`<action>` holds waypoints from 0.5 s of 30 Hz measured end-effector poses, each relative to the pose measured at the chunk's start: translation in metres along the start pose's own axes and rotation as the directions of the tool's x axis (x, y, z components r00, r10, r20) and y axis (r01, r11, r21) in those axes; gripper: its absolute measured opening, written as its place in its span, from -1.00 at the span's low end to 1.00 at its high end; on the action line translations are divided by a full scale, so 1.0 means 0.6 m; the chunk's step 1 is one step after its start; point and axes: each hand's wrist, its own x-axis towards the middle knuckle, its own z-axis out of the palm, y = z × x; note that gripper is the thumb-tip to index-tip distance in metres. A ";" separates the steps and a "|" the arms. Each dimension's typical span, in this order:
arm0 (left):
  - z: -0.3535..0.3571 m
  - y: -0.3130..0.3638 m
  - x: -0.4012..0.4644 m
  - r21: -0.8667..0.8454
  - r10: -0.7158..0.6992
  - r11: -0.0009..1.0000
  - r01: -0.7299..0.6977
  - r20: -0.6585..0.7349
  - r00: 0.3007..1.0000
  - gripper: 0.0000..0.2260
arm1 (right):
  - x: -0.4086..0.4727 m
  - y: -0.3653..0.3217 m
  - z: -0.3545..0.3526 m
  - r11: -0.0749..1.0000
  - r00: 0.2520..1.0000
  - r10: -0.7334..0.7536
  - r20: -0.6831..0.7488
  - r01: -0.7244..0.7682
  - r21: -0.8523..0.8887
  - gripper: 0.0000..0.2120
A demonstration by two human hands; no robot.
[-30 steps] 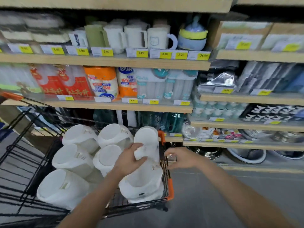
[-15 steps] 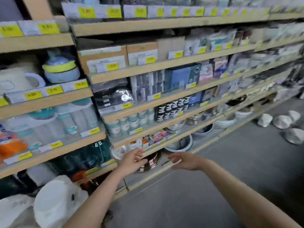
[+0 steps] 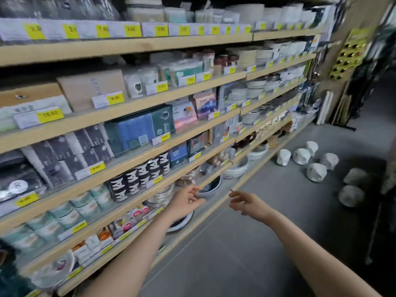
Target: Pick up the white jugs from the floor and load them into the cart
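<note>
Jugs [image 3: 316, 172] on the floor [image 3: 246, 243] now sit well ahead of both empty, loosely open grips [image 3: 187, 199] [image 3: 246, 203]; cart's gone from view, so fetching's next.

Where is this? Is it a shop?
Most likely yes, a homeware shop aisle. Long wooden shelves carry yellow price tags along their edges, and they hold packaged goods and stacked bowls and plates. White jugs sit on the grey floor further along.

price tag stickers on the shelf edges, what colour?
Yellow stickers on white label strips, e.g. the price tag on the wooden shelf. Only the head view shows them.
</note>
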 end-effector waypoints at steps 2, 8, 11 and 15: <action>0.027 0.017 0.066 -0.008 0.008 1.000 -0.008 0.018 1.000 -0.72 | 0.031 0.027 -0.047 0.999 0.999 0.026 -0.047 -0.025 0.037 -0.71; 0.095 0.055 0.284 -0.015 0.039 0.999 -0.038 0.093 0.995 -0.72 | 0.162 0.099 -0.181 0.994 0.989 0.084 -0.125 -0.074 0.085 -0.73; 0.124 0.081 0.411 -0.017 0.061 0.998 -0.060 0.133 0.989 -0.73 | 0.240 0.126 -0.257 0.989 0.976 0.119 -0.185 -0.099 0.113 -0.68; 0.166 0.126 0.570 0.013 0.076 0.997 -0.081 0.204 0.976 -0.69 | 0.319 0.166 -0.355 0.980 0.955 0.177 -0.238 -0.149 0.131 -0.64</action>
